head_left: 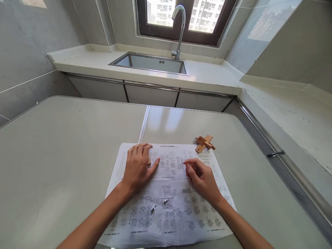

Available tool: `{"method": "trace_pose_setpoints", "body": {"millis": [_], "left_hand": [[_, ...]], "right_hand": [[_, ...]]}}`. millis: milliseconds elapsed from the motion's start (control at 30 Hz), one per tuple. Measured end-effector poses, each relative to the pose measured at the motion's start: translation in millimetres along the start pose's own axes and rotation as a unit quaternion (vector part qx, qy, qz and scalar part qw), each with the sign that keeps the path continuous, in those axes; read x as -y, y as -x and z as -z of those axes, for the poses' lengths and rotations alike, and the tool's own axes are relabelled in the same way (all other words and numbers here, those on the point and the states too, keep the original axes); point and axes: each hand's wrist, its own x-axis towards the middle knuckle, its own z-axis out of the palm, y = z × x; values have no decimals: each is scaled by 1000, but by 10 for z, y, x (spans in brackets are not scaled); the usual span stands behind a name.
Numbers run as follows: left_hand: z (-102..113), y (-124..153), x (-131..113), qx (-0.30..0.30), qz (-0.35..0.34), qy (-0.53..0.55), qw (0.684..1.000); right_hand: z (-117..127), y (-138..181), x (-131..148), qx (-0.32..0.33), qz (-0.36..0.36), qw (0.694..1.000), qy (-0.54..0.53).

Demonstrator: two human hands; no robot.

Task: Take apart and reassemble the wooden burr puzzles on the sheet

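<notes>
A large white printed sheet (171,211) covered in small diagrams lies on the grey table (64,145) in front of me. My left hand (137,167) rests palm down on the sheet's upper left part, fingers stretched out. My right hand (202,178) lies on the sheet to the right, its fingers curled and the index finger pointing left onto the print; nothing shows in it. A small wooden puzzle (204,143) of crossed pieces sits at the sheet's far right corner, beyond my right hand. Two tiny dark bits (153,208) lie on the sheet near me.
Beyond the table runs a white counter (212,77) with a steel sink (153,64) and a curved tap (179,29) under a window. The counter carries on along the right wall. A seam (143,124) divides the tabletop.
</notes>
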Motion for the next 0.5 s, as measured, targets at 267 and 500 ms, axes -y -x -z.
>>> {"method": "trace_pose_setpoints", "body": {"millis": [267,500], "left_hand": [[5,-28,20,1,17,-19,1000],[51,-58,39,-3,13,-16,1000]], "right_hand": [[-10,-9,-5,0,5,1000,5],[-12,-10,-16,5,16,1000,19]]}}
